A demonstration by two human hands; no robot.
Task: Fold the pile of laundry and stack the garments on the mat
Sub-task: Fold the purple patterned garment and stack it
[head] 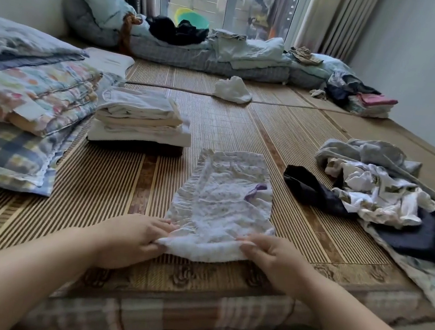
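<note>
A white crinkled garment (223, 200) with a tiny flower print and a purple trim lies flat on the striped woven bamboo mat (106, 179), its length running away from the person. The left hand (132, 239) pinches the near hem at its left corner and the right hand (273, 263) pinches it at the right corner; each grip is closed on the cloth. A stack of folded white and cream garments (140, 120) sits to the left. A loose pile of grey, white printed and navy laundry (381, 189) lies to the right.
</note>
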